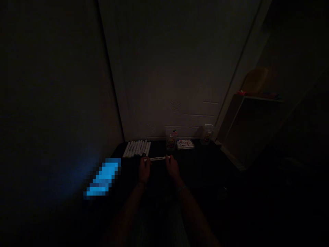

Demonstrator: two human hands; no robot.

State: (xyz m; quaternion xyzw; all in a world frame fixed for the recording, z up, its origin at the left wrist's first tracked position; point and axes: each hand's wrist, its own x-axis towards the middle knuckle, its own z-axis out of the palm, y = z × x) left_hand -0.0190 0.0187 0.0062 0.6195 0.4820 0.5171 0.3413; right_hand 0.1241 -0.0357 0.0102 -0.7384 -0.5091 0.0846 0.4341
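A white marker (158, 159) with dark print along its barrel is held level between my two hands, above the dark table. My left hand (144, 168) is closed on its left end, and my right hand (172, 166) grips the right end. Behind my left hand lies a row of several white markers (137, 148), side by side. A clear plastic container (171, 140) with a coloured label stands beyond my right hand, with a few small coloured tips showing at its top. Beside it lies a flat white pack (185, 144) with several pen-like items.
Another clear container (207, 134) stands at the back right of the dark table (200, 164). A pixelated, glowing blue screen (104, 179) is at the left. A pale panel (169, 68) rises behind the table. On the right, a cabinet (246, 123) carries a yellowish object (255, 79). The room is very dark.
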